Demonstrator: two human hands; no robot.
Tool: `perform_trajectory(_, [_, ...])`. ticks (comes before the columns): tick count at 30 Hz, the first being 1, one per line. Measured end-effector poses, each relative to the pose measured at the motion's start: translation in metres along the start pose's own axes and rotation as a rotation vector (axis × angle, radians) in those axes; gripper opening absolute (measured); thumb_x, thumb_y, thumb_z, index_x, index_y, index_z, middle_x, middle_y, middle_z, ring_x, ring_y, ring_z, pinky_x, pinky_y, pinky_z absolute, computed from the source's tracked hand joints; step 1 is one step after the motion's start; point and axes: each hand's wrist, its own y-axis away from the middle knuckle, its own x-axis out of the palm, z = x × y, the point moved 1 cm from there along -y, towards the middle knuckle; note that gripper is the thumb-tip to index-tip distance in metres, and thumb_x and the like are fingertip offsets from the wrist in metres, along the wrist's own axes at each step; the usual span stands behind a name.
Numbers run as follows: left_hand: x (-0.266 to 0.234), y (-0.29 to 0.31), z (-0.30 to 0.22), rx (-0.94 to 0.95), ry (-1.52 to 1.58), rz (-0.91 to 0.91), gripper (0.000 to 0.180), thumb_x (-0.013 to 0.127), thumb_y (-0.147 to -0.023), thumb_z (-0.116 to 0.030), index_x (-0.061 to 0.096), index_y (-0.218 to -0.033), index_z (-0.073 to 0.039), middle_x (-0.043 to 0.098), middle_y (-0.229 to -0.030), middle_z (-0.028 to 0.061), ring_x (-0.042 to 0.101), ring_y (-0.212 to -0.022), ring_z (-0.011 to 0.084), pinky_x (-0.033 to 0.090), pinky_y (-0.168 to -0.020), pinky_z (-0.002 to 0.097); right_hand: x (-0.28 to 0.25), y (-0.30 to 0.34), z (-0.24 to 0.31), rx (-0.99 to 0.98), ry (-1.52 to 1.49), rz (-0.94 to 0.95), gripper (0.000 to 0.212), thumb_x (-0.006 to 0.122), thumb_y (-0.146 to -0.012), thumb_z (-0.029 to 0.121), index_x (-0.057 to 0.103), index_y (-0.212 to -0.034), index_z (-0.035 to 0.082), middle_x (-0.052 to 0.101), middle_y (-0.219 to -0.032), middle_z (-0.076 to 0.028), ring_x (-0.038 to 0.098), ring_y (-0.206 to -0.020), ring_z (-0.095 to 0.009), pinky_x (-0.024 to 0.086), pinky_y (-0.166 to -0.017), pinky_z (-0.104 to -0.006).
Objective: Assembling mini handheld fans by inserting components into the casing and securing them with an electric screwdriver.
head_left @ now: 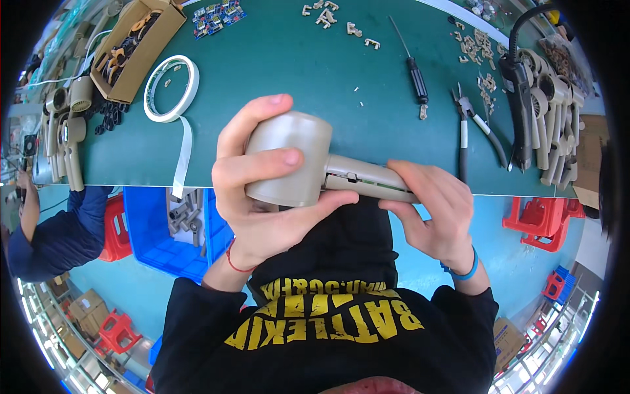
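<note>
A beige hair dryer (303,139) lies sideways between my hands above the near edge of the table. My left hand (246,177) wraps round its wide round head, with fingers over the top and the thumb stretched along below the handle. Round the handle's end, my right hand (436,203) pinches with fingers above and thumb below. Along the handle (367,180) runs an open slot, where a small dark part and a bit of green show inside. My right fingers cover the handle's tip.
On the green table (262,59) are a tape roll (172,88), a screwdriver (416,75), pliers (476,121) and a black corded tool (518,111). More hair dryers (554,118) are piled right. A carton (134,46) stands far left. A blue bin (157,243) sits below the edge; a co-worker's sleeve (59,236) is left.
</note>
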Motion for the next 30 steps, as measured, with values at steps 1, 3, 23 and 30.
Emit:
perform_trajectory(1, [0.001, 0.000, 0.002, -0.002, -0.003, 0.001, 0.076, 0.093, -0.057, -0.012, 0.041, -0.113, -0.015, 0.039, -0.135, 0.0229, 0.047, -0.124, 0.0389, 0.059, -0.087, 0.0483, 0.000, 0.000, -0.001, 0.032, -0.015, 0.017, 0.045, 0.081, -0.065, 0.008, 0.065, -0.106, -0.002, 0.068, -0.091, -0.016, 0.067, -0.074, -0.030, 0.053, -0.063, -0.0342])
perform_trajectory(3, [0.001, -0.002, 0.006, 0.026, 0.016, -0.001, 0.074, 0.092, -0.057, -0.009, 0.042, -0.111, -0.014, 0.038, -0.135, 0.0231, 0.046, -0.126, 0.0384, 0.058, -0.088, 0.0512, 0.001, -0.001, -0.003, 0.064, -0.034, 0.034, 0.045, 0.081, -0.066, 0.008, 0.065, -0.106, -0.002, 0.068, -0.091, -0.016, 0.067, -0.075, -0.030, 0.053, -0.064, -0.0344])
perform_trajectory(23, [0.005, -0.019, 0.007, -0.339, 0.358, -0.086, 0.111, 0.092, -0.063, -0.029, 0.022, -0.145, -0.005, 0.035, -0.145, 0.0217, 0.048, -0.126, 0.0339, 0.052, -0.095, 0.0437, 0.019, -0.001, 0.021, 0.770, -1.193, 0.379, 0.049, 0.060, -0.094, 0.036, 0.049, -0.123, -0.003, 0.063, -0.081, -0.009, 0.061, -0.061, -0.012, 0.045, -0.051, -0.0208])
perform_trajectory(30, [0.015, -0.020, 0.010, -0.481, 0.547, -0.026, 0.082, 0.068, -0.082, -0.005, 0.018, -0.147, -0.006, 0.041, -0.137, 0.0144, 0.053, -0.119, 0.0235, 0.056, -0.091, 0.0435, 0.041, -0.001, 0.030, 0.851, -1.281, 0.224, 0.052, 0.048, -0.099, 0.046, 0.048, -0.121, -0.001, 0.052, -0.070, -0.003, 0.045, -0.050, -0.006, 0.030, -0.044, -0.0195])
